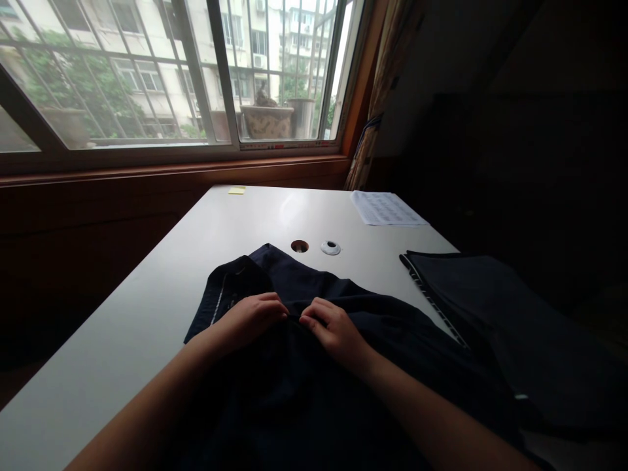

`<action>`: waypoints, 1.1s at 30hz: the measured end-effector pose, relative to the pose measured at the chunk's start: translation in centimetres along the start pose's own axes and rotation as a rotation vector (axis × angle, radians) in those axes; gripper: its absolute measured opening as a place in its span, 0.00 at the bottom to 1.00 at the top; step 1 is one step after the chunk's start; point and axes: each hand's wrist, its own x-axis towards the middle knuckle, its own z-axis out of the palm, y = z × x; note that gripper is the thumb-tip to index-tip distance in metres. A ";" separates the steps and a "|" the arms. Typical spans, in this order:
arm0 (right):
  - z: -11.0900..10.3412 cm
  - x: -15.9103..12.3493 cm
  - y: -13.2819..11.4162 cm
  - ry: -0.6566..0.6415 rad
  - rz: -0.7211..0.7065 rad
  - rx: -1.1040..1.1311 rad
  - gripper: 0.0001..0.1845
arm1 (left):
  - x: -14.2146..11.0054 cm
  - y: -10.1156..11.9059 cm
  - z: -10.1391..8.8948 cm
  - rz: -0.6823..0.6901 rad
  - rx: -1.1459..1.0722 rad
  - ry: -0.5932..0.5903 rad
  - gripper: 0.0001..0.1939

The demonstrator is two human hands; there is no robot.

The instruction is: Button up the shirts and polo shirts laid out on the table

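Dark navy trousers [392, 314] lie spread over the near part of the white table, their waistband [220, 294] with a pale inner trim turned to the left. Both hands meet near the middle of the cloth. My left hand [258, 314] pinches a bit of the fabric between thumb and fingers. Close to its right, my right hand [333, 327] pinches the same stretch of fabric, fingers curled. A narrow gap separates the fingertips. The dark cloth hides detail of the seam or edge held there.
A second folded dark garment [471, 281] with a pale-trimmed edge lies at the right. Beyond the trousers are a cable hole [299, 246] and its loose white cover [330, 248]. Printed papers [387, 209] and a yellow note [236, 190] lie toward the far edge of the table [147, 314].
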 end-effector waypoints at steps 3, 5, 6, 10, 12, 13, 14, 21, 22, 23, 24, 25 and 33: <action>-0.1 -0.1 -0.2 0.021 -0.006 0.012 0.09 | 0.1 0.1 0.0 0.020 -0.068 0.060 0.13; -0.2 -0.2 -0.3 0.033 -0.015 0.019 0.10 | 0.3 0.5 -0.1 0.022 -0.095 0.088 0.12; -0.3 -0.2 -0.3 0.039 -0.019 0.021 0.10 | 0.3 0.7 -0.3 0.017 -0.109 0.097 0.12; -0.4 -0.3 -0.4 0.041 -0.033 0.035 0.10 | 0.5 1.9 -0.9 -0.033 -0.168 0.114 0.11; -0.5 -0.3 -0.3 0.027 -0.042 0.044 0.09 | 0.6 2.3 -1.0 -0.049 -0.185 0.119 0.11; -0.5 -0.3 -0.3 0.023 -0.046 0.046 0.09 | 0.6 2.5 -1.0 -0.051 -0.187 0.122 0.12; -0.4 -0.3 -0.2 0.023 -0.048 0.046 0.09 | 0.7 2.6 -0.9 -0.050 -0.184 0.129 0.12; -0.4 -0.3 -0.2 0.048 -0.007 0.073 0.08 | 0.7 2.8 -0.1 -0.057 -0.093 0.232 0.08; -0.5 -0.2 -0.3 0.049 0.003 0.088 0.08 | 0.7 2.8 0.1 -0.062 -0.076 0.249 0.07; -0.5 -0.2 -0.3 0.051 0.014 0.104 0.09 | 0.6 2.8 0.2 -0.070 -0.058 0.272 0.06; -0.6 -0.2 -0.3 0.051 0.027 0.118 0.09 | 0.6 2.9 0.4 -0.079 -0.037 0.300 0.05; -0.7 -0.2 -0.3 0.052 0.041 0.133 0.09 | 0.5 2.9 0.5 -0.080 -0.013 0.332 0.05; -1.0 -0.2 -0.2 0.069 0.172 0.253 0.10 | 0.2 3.5 0.8 0.148 0.274 0.273 0.09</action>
